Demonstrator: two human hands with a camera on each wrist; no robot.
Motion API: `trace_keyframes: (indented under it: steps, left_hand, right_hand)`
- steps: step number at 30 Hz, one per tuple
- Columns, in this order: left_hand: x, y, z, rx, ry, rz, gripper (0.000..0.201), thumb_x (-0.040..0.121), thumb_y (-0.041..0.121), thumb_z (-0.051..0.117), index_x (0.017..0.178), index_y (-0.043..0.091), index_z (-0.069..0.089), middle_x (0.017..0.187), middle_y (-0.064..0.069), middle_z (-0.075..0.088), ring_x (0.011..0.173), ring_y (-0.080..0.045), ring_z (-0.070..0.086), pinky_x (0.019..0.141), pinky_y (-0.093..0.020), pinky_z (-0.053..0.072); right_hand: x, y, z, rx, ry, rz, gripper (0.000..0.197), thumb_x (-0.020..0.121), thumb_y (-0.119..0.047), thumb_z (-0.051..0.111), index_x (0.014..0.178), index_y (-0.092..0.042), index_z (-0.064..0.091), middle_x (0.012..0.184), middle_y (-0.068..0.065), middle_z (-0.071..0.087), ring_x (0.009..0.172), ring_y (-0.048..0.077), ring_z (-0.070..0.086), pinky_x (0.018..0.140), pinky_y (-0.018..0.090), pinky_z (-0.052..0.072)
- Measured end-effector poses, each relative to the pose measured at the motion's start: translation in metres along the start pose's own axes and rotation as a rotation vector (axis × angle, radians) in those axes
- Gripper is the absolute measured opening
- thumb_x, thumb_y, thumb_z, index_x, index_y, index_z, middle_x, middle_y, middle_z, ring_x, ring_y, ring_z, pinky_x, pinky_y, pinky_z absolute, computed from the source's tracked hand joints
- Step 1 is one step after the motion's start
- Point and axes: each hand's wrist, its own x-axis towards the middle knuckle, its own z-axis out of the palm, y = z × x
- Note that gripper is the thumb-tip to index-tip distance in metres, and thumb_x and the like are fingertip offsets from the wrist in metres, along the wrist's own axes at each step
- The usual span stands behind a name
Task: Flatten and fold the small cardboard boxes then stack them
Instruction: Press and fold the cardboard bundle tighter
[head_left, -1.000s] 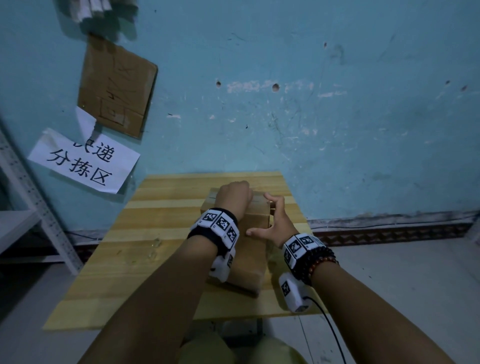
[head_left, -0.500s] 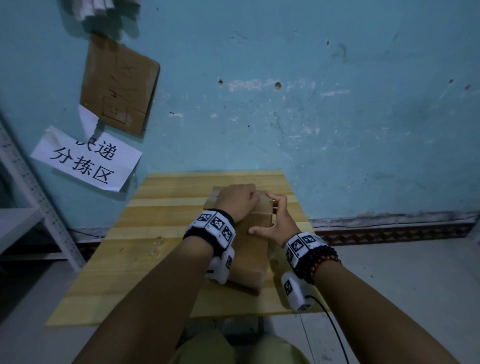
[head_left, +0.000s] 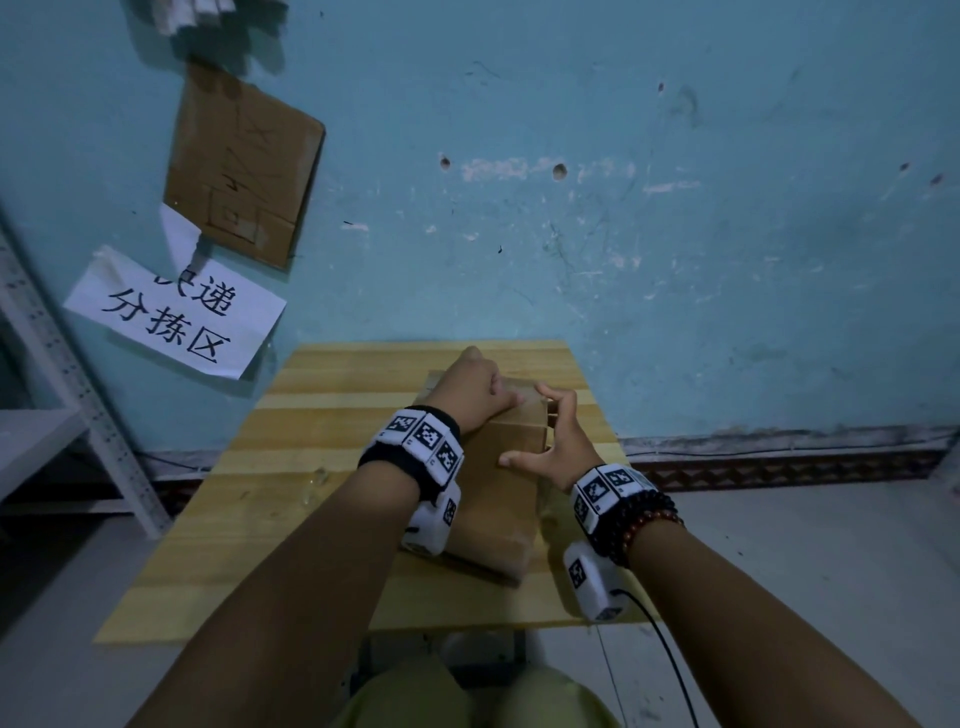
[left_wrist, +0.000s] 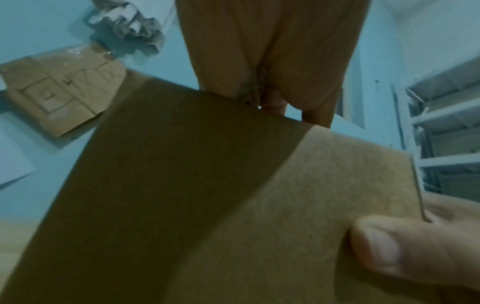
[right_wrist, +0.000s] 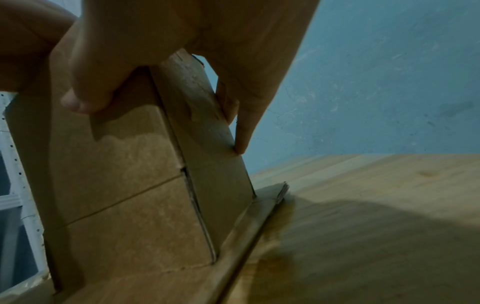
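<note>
A brown cardboard box (head_left: 498, 499) lies lengthwise on the wooden table (head_left: 311, 519). My left hand (head_left: 475, 387) lies on its top at the far end, fingers curled down over the far edge (left_wrist: 272, 61). My right hand (head_left: 550, 441) holds the box's right side. Its thumb (left_wrist: 402, 253) presses on the top face, and its fingers (right_wrist: 241, 142) push against a side flap (right_wrist: 207, 133). The box (right_wrist: 124, 164) leans partly collapsed. Under it, thin layers of flattened cardboard (right_wrist: 275, 197) lie on the table (right_wrist: 363, 195).
The blue wall stands right behind the table. On it hang a cardboard piece (head_left: 241, 166) and a paper sign (head_left: 174, 312). A white metal shelf (head_left: 52, 415) stands to the left. Bare floor lies to the right of the table.
My left hand has slid from a fist on the box top forward to the far edge. My right hand has stayed at the box's right side, its fingers shifting slightly.
</note>
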Motion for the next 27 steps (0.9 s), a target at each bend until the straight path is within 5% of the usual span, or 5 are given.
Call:
trace_keyframes:
  steps: [3, 5, 11, 17, 27]
  left_hand:
    - [0.005, 0.012, 0.000, 0.194, -0.084, -0.035, 0.042, 0.095, 0.035, 0.045, 0.116, -0.001, 0.055, 0.124, -0.017, 0.044, 0.109, -0.030, 0.051, 0.086, -0.032, 0.040]
    - [0.009, 0.018, 0.002, 0.264, -0.117, -0.065, 0.045, 0.098, 0.033, 0.039, 0.124, -0.001, 0.050, 0.131, -0.018, 0.041, 0.114, -0.031, 0.049, 0.091, -0.036, 0.041]
    - [0.008, 0.016, 0.005, 0.355, -0.082, 0.005, 0.034, 0.099, 0.024, 0.033, 0.118, 0.002, 0.053, 0.124, -0.016, 0.050, 0.111, -0.032, 0.051, 0.087, -0.037, 0.041]
    - [0.010, 0.012, 0.004, 0.402, -0.057, 0.027, 0.037, 0.101, 0.023, 0.029, 0.121, 0.002, 0.052, 0.125, -0.016, 0.053, 0.113, -0.033, 0.052, 0.090, -0.036, 0.042]
    - [0.009, 0.014, 0.005, 0.499, -0.013, -0.063, 0.031, 0.098, 0.006, 0.031, 0.123, 0.000, 0.049, 0.124, -0.018, 0.053, 0.113, -0.034, 0.053, 0.090, -0.037, 0.044]
  right_hand:
    - [0.000, 0.000, 0.000, 0.007, -0.005, 0.003, 0.098, 0.064, -0.021, 0.084, 0.137, -0.014, 0.020, 0.144, 0.011, 0.032, 0.131, 0.023, 0.037, 0.106, 0.038, 0.039]
    - [0.000, 0.000, 0.000, 0.022, -0.008, 0.013, 0.099, 0.064, -0.020, 0.084, 0.138, -0.014, 0.019, 0.144, 0.011, 0.033, 0.129, 0.021, 0.039, 0.105, 0.036, 0.040]
    - [0.000, -0.001, -0.001, 0.011, 0.005, 0.005, 0.097, 0.064, -0.017, 0.084, 0.138, -0.012, 0.020, 0.141, 0.008, 0.035, 0.121, 0.012, 0.040, 0.094, 0.019, 0.035]
    - [0.001, 0.001, 0.001, 0.006, 0.005, -0.009, 0.097, 0.063, -0.021, 0.085, 0.136, -0.013, 0.021, 0.142, 0.012, 0.035, 0.131, 0.023, 0.038, 0.108, 0.038, 0.037]
    - [0.000, 0.001, 0.001, 0.005, 0.006, -0.030, 0.097, 0.064, -0.021, 0.084, 0.137, -0.014, 0.021, 0.145, 0.011, 0.032, 0.132, 0.022, 0.037, 0.109, 0.039, 0.037]
